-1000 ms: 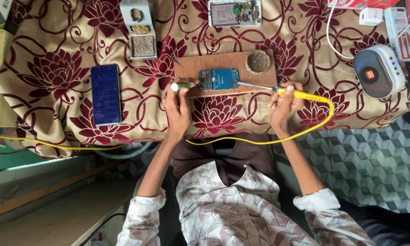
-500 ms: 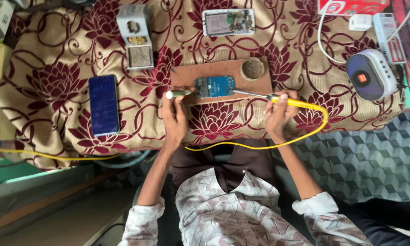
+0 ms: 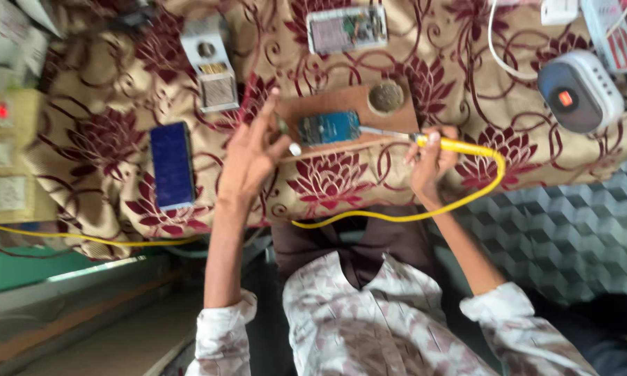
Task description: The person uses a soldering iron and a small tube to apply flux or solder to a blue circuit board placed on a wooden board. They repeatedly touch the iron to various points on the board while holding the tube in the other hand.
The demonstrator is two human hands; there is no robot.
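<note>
Lifted now off the wooden board point(image 3: 348, 104): left hand point(image 3: 251, 157), raised above the cloth with fingers spread and index pointing away, where half a second earlier curled low at the board's near-left corner. Something small and pale point(image 3: 294, 149) showing at the thumb side of that hand, perhaps a thin white-tipped stick loosely kept there; too blurred to tell whether truly pinched. Just beyond the fingertips, toward the right hand, the blue circuit board point(image 3: 329, 127), lying flat on the wood as before. Right hand point(image 3: 430, 163) unchanged in place, fingers pressed together around the yellow handle of the soldering iron point(image 3: 425, 140), metal tip reaching to the circuit board's edge. Yellow cable point(image 3: 397, 216) looping from that grip back toward the body. Judged from this: the steadying or feeding hand released, the iron left alone at the joint, likely a pause between solder points. Farther left of the raised hand, a dark blue phone point(image 3: 172, 166); beyond it, a small white box point(image 3: 209, 61).
</note>
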